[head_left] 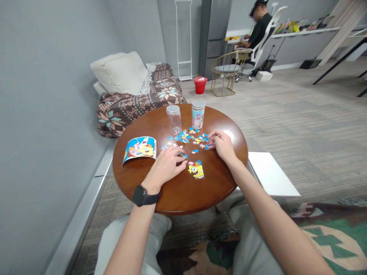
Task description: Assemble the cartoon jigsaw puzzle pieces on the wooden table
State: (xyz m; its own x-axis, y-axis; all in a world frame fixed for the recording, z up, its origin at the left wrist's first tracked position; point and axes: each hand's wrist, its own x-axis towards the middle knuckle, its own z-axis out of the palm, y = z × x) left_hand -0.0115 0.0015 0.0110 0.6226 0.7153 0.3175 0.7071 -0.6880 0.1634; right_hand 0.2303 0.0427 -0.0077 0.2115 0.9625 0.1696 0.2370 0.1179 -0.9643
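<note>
On the round brown table (172, 194) lies a loose pile of small jigsaw puzzle pieces (185, 136), mostly blue, pink and yellow. My left hand (169, 162) rests at the near left of the pile, fingers bent and apart, beside a blue puzzle piece (185, 156); whether it touches the piece is unclear. At the pile's right edge, my right hand (223, 145) has its fingers curved and apart over several pieces, partly hiding them. Between the hands and nearer me sits a joined puzzle section (196, 170) with a yellow cartoon face.
A curved picture sheet (140, 148) lies at the left. Behind the pile stand a clear lidded jar (174, 120) and a second jar (198, 115) with a printed label. Beyond are a blanket-covered sofa (137, 101), a red bin (200, 85) and a seated person (260, 30).
</note>
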